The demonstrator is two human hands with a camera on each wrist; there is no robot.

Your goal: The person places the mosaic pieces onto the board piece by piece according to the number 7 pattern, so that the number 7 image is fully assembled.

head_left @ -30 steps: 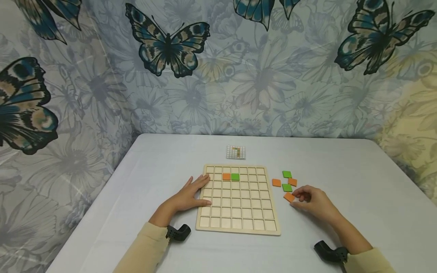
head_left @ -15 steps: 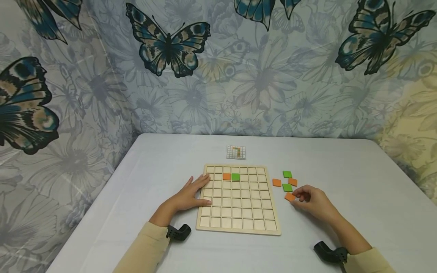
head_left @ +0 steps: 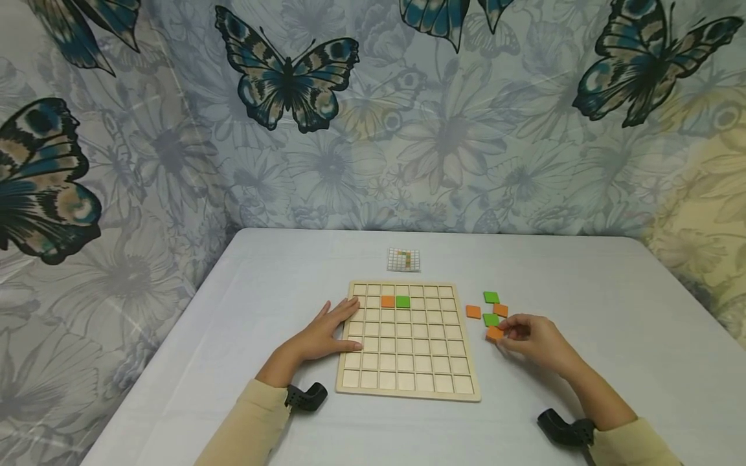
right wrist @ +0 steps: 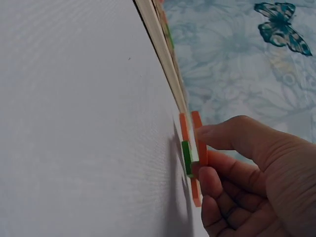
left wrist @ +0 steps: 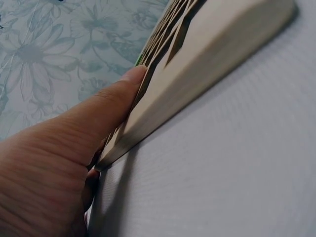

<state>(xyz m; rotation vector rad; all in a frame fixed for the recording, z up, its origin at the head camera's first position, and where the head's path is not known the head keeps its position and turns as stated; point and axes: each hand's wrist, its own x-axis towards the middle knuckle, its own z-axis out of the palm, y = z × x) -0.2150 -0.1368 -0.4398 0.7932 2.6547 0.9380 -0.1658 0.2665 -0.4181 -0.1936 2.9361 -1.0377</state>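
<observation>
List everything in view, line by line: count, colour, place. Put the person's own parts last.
Grid board: one, pale wood, on the table
Table: one, white, below the backdrop
Placed orange tile: one, orange, second row from the board's far edge
Placed green tile: one, green, just right of it
Loose orange tiles: two, orange, right of the board
Loose green tiles: two, green, also there
Pinched orange tile: one, orange, in the right hand
Grid card: one, mostly white, beyond the board
Backdrop: bluish floral, five butterflies showing, some cropped
Wrist cameras: two, black, one per wrist
Sleeves: two, beige
Left hand: one, on the board's left edge
Right hand: one, beside the loose tiles
</observation>
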